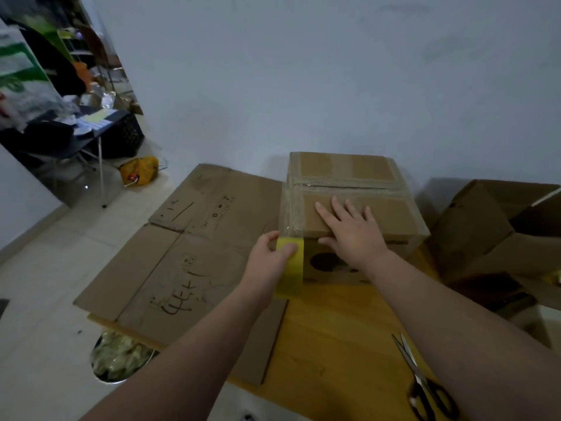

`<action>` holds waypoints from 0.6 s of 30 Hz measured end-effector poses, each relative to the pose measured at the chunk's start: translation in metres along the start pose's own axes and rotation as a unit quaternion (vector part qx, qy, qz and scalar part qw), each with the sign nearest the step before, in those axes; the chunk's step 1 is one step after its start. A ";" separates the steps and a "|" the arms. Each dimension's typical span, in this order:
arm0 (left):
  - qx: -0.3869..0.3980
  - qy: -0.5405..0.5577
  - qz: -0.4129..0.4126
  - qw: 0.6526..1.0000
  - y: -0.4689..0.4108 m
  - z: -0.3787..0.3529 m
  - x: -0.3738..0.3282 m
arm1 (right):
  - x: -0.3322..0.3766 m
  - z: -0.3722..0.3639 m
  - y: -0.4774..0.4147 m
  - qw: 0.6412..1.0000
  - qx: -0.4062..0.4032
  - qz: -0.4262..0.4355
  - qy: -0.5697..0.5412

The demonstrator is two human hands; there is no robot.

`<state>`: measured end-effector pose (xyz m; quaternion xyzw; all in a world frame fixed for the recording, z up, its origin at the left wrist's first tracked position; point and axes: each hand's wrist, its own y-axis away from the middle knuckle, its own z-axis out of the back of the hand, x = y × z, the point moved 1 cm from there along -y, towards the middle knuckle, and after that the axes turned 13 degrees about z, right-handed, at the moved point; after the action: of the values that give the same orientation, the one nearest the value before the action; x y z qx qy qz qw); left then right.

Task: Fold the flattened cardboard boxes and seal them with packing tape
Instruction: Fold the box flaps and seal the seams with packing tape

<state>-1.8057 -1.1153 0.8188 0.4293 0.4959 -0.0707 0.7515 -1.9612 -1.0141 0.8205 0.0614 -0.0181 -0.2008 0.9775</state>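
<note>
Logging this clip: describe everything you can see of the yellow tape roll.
The tape roll is a yellow ring held on edge at the near left corner of the taped box. The left hand grips its top, curled over the outer band. A clear strip seems to run from it up over the box's edge. Whether its bottom rests on anything cannot be told.

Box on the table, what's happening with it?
A person is taping a cardboard box shut on a wooden table. The right hand lies flat on its top while the left hand holds a yellow tape roll at the box's near left corner. Its top already carries tape strips. Nearby lie scissors, and flat cardboard waits on the left.
</note>
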 end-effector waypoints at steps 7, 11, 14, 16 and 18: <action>-0.029 -0.030 -0.023 0.999 -0.003 0.005 0.001 | 0.019 -0.007 0.005 0.998 -0.020 -0.065 -0.011; -0.022 -0.015 -0.008 1.000 -0.003 0.005 0.004 | 0.021 0.011 -0.003 0.994 -0.001 -0.082 -0.067; -0.023 -0.024 -0.019 0.999 -0.001 0.005 0.005 | 0.025 0.023 -0.016 0.992 -0.038 -0.036 -0.113; -0.022 -0.039 -0.031 0.999 -0.001 0.006 0.008 | 0.028 0.016 -0.020 0.992 -0.049 0.045 -0.112; -0.025 -0.072 -0.057 0.995 -0.001 0.009 0.008 | 0.027 0.002 -0.021 0.995 -0.038 0.068 -0.069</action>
<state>-1.7960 -1.1191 0.8129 0.3754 0.4655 -0.1321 0.7906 -1.9447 -1.0442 0.8199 0.0090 -0.0823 -0.1384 0.9869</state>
